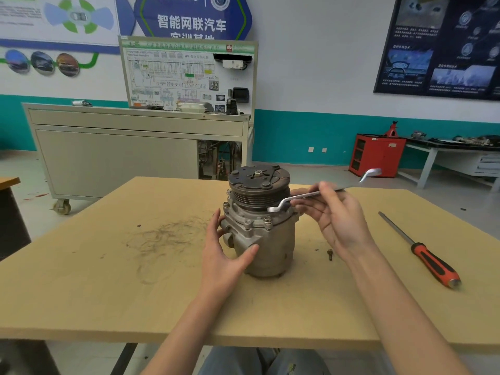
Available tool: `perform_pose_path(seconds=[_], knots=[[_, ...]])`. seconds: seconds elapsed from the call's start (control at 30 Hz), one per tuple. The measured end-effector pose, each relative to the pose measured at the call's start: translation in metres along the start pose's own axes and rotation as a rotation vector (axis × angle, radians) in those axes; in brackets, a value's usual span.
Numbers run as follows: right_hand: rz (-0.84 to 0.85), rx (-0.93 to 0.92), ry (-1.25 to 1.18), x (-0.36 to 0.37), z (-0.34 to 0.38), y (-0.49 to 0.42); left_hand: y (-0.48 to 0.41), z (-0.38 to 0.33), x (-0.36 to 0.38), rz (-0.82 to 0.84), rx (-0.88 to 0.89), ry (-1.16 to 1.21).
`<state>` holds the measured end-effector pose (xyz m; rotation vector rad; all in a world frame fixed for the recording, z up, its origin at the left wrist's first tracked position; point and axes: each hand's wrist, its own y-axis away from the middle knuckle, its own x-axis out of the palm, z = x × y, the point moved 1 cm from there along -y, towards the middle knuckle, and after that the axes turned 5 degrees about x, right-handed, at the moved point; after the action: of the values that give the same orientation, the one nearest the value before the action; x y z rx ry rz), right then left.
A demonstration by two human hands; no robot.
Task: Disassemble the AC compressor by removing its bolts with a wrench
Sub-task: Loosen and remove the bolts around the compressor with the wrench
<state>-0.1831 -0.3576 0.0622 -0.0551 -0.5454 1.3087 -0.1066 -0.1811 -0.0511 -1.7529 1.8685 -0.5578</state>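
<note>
While the AC compressor [267, 239] stands upright at the middle of the desk [108, 266], pulley [259, 182] on top, the left hand [221, 253] clasps its left side, with the thumb across the near face and the fingers wrapped round the far side. The right hand [332, 215] has its fingers clamped on the wrench [300, 196], whose ring end sits at the flange's [243, 215] right edge, under the pulley. A loose bolt [329, 254] lies just right of the compressor, and a screwdriver [430, 259] lies farther right.

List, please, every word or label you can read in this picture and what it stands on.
"智能网联汽车": blue wall sign; lines above and below are cut off.
"HV": white training board; rest blurred.
Dark poster: too small to read.
No text visible on the compressor or wrench.
</note>
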Motion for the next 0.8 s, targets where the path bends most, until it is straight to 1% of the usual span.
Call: perform_pose_path(seconds=[0.07, 0.13, 0.2, 0.3, 0.33, 0.4, 0.47, 0.67, 0.8], knots=[[-0.114, -0.189, 0.194, 0.003, 0.010, 0.007, 0.000, 0.001, 0.000, 0.005, -0.008, 0.003], [-0.150, -0.376, 0.391, 0.012, 0.019, 0.016, 0.000, 0.000, 0.000, 0.002, -0.008, 0.004], [-0.108, -0.608, 0.607, 0.028, 0.024, 0.027, -0.001, 0.000, -0.001, 0.000, -0.008, -0.001], [-0.021, -1.032, 1.126, 0.047, 0.016, 0.039, -0.001, 0.000, 0.000, -0.003, -0.005, 0.008], [0.001, -1.101, 1.276, 0.052, 0.011, 0.043, -0.001, 0.001, 0.001, -0.004, -0.008, 0.006], [0.028, -1.125, 1.462, 0.058, 0.002, 0.049, -0.001, 0.002, 0.001, -0.009, -0.008, -0.008], [0.030, -1.131, 1.549, 0.062, -0.005, 0.053, -0.002, 0.001, 0.000, -0.009, 0.001, -0.008], [-0.035, -1.149, 1.656, 0.076, -0.013, 0.061, -0.001, -0.004, 0.003, -0.023, 0.003, 0.056], [-0.099, -1.166, 1.754, 0.086, -0.027, 0.066, 0.001, -0.006, 0.004, 0.002, -0.017, 0.073]])
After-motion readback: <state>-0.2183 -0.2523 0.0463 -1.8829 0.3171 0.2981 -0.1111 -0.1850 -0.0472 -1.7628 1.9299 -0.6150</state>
